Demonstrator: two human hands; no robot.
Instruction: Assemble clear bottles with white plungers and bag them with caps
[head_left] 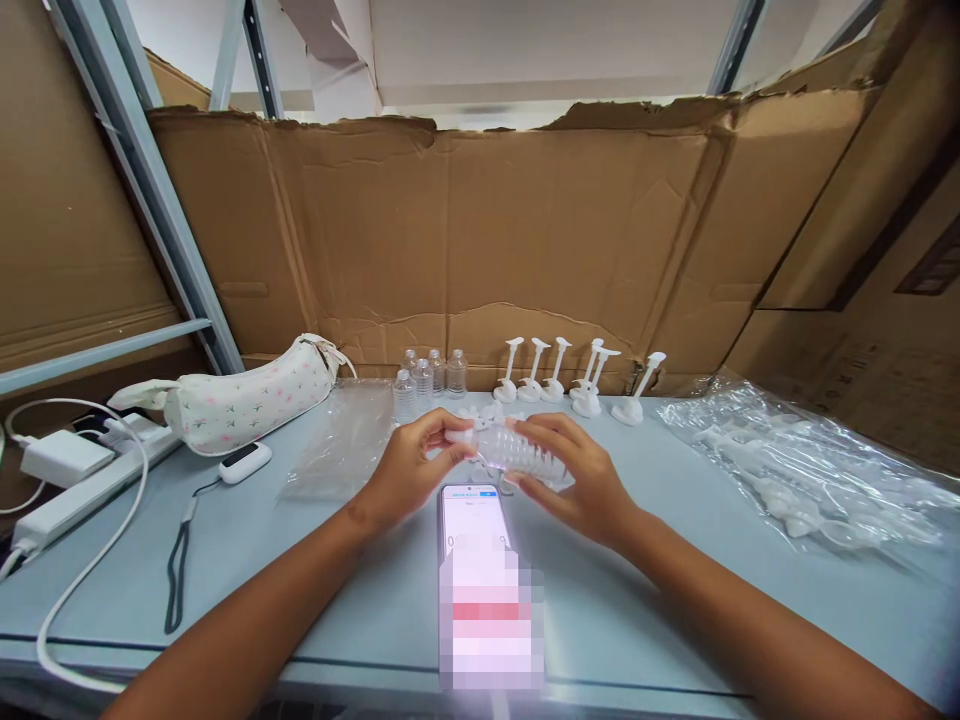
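Both hands meet above the middle of the pale blue table (660, 560). My left hand (409, 465) pinches the left end of a small clear ribbed plastic bottle (510, 452). My right hand (577, 470) wraps its fingers over the bottle's right part. The bottle lies sideways between them, just above a lit phone (472, 520) that lies flat on the table.
Several small clear bottles (429, 378) and a row of white plastic stands (559, 378) line the cardboard back wall. Clear plastic bags lie at the left (337, 440) and right (810, 470). A floral pouch (240, 400), a small white device (244, 462), chargers and cables (82, 560) sit at left.
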